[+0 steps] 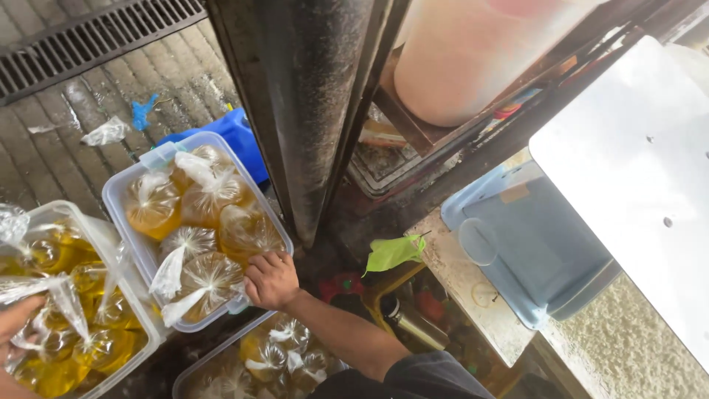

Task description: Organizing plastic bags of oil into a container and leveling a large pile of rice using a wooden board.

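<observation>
My right hand (pixel 270 280) grips the near corner rim of a clear plastic tub (pixel 112 193) that holds several knotted bags of yellow liquid (pixel 153 207). A dark sleeve runs from that hand to the bottom edge. My left hand (pixel 13 319) shows only partly at the left edge. It rests on the bags in a second clear tub (pixel 140 303), also packed with yellow-filled bags (pixel 103 347). Whether it holds a bag is unclear. A third tub of such bags (pixel 258 358) sits below my right arm.
A dark metal post (pixel 310 111) rises just right of the middle tub, with a blue container (pixel 238 133) behind it. To the right are a blue bin (pixel 539 251) with a clear cup (pixel 477 241), a green leaf (pixel 395 253), a white panel (pixel 635 170) and a pale bucket (pixel 473 52). A wet brick floor and a drain grate (pixel 96 37) lie at the upper left.
</observation>
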